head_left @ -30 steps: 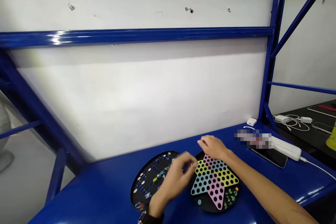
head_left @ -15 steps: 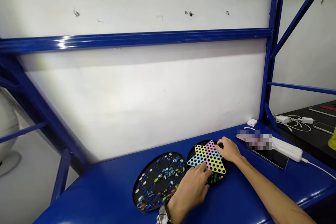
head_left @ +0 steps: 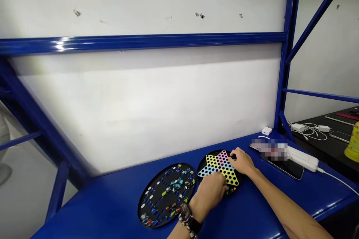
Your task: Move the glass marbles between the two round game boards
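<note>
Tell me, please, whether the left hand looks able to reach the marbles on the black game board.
Most likely yes: the left hand is at the neighbouring Chinese checkers board, just right of those marbles, and nothing visible stands between them.

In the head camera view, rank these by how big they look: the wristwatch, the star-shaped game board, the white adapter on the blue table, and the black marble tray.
1. Black marble tray
2. Star-shaped game board, partly covered
3. Wristwatch
4. White adapter

A blue frame (head_left: pixel 174 40) crosses the scuffed white wall (head_left: pixel 157 101).
</note>
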